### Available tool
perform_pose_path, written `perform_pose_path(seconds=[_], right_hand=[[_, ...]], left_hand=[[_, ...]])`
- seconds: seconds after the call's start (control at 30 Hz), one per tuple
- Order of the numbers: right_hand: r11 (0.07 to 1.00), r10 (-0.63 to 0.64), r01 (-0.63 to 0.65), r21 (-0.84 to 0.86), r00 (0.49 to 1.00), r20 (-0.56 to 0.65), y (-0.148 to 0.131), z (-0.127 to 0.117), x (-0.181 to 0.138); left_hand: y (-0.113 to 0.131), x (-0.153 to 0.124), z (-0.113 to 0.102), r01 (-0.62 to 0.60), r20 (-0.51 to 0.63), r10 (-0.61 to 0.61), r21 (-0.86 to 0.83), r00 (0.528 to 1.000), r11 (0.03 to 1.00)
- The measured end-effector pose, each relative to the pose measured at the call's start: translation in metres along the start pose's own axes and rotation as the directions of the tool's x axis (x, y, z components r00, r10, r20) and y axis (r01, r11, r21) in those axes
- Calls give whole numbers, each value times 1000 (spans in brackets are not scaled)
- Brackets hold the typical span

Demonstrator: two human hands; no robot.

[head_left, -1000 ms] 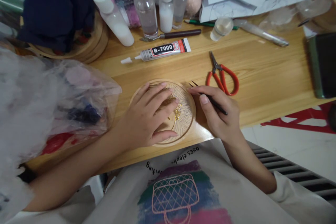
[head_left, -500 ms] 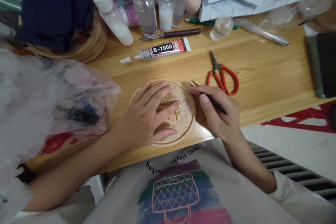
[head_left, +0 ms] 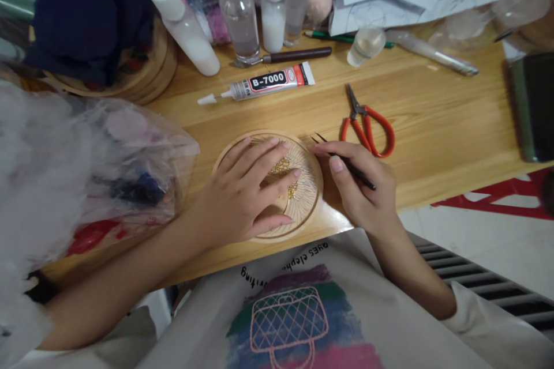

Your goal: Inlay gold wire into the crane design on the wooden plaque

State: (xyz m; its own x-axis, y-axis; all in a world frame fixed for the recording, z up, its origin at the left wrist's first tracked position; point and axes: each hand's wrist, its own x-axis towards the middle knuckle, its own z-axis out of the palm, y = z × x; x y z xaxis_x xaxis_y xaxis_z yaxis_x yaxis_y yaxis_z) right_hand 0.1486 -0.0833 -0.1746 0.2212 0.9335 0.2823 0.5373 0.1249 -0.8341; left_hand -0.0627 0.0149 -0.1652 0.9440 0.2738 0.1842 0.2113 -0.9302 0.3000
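Note:
My left hand [head_left: 242, 190] lies spread over a round wooden disc [head_left: 309, 190] with fine dark radiating lines. Its palm and fingers cover most of the disc's left half. Small gold pieces [head_left: 292, 190], like metal filigree or chain, show between the fingers near the disc's middle; their exact shape is hidden. My right hand [head_left: 363, 181] is closed on black tweezers [head_left: 357, 172], just right of the disc. The tweezer tips are apart, point up and left, and have nothing between them. Beyond that hand lie red-handled pliers [head_left: 372, 127].
Behind the disc lie a B-7000 glue tube [head_left: 268, 81] and a dark-handled craft knife [head_left: 294, 55]. Several bottles [head_left: 239, 17] and a small clear cup [head_left: 366, 46] stand at the back. Plastic bags [head_left: 142, 155] crowd the left; a phone-like dark device [head_left: 534, 106] lies far right.
The fingers of my left hand have shifted very slightly to the right over the disc. My right hand and the tweezers look the same.

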Motion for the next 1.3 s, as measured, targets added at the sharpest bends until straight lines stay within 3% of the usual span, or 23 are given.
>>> perform_pose_path(seconds=[0.4,1.3], right_hand=[[1000,-14,14,-3,1000,15,1,0,0],[1000,-20,20,9,1000,8,2,0,0]], left_hand=[[1,2,-2,20,34,-20,-3,999,1000],[-1,0,1,-4,-38,6,51,999,999]])
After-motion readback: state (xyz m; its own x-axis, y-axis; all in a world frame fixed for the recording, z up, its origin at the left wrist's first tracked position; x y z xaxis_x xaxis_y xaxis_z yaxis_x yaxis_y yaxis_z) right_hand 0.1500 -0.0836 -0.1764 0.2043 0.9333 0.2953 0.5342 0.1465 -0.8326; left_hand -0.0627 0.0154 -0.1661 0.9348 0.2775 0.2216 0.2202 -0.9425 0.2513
